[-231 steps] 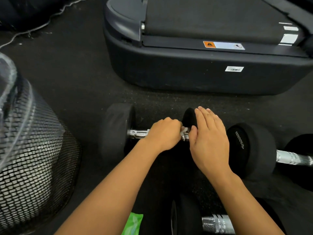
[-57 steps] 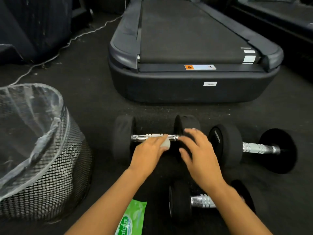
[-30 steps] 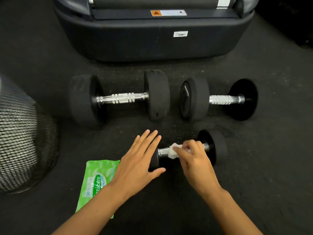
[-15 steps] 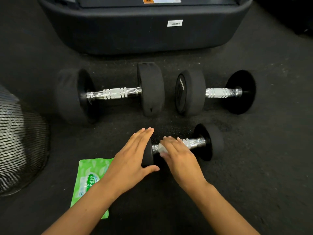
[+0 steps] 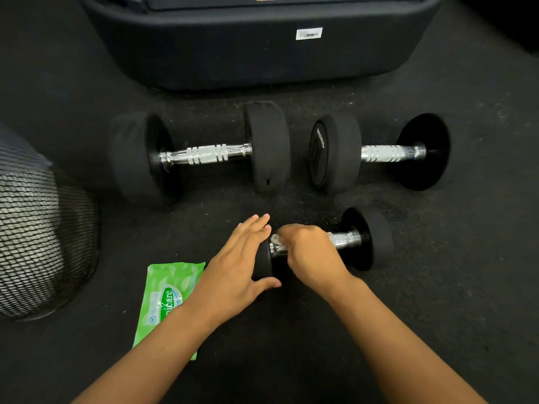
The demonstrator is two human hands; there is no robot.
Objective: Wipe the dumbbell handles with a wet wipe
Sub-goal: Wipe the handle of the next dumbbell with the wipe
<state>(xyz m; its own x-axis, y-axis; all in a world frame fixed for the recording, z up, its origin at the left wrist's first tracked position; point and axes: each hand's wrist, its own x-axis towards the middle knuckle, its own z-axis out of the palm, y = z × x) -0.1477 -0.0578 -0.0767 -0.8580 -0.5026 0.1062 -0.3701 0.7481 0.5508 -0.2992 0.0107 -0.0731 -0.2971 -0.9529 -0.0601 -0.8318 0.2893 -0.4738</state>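
Observation:
Three black dumbbells with chrome handles lie on the dark floor. The small near dumbbell (image 5: 364,239) lies in front of me. My left hand (image 5: 237,266) rests flat with spread fingers on its left weight. My right hand (image 5: 310,253) is closed over the left part of its handle, pressing a white wet wipe (image 5: 275,239) against it; only a corner of the wipe shows. A large dumbbell (image 5: 204,154) lies behind at the left, and a medium dumbbell (image 5: 379,153) at the right.
A green pack of wet wipes (image 5: 167,298) lies on the floor under my left forearm. A black mesh waste bin (image 5: 38,243) stands at the left edge. The dark end of a treadmill (image 5: 262,48) sits behind the dumbbells.
My right hand with the wipe has shifted slightly along the small dumbbell's handle. My left hand stays on the left weight. The camera has moved closer and a little right.

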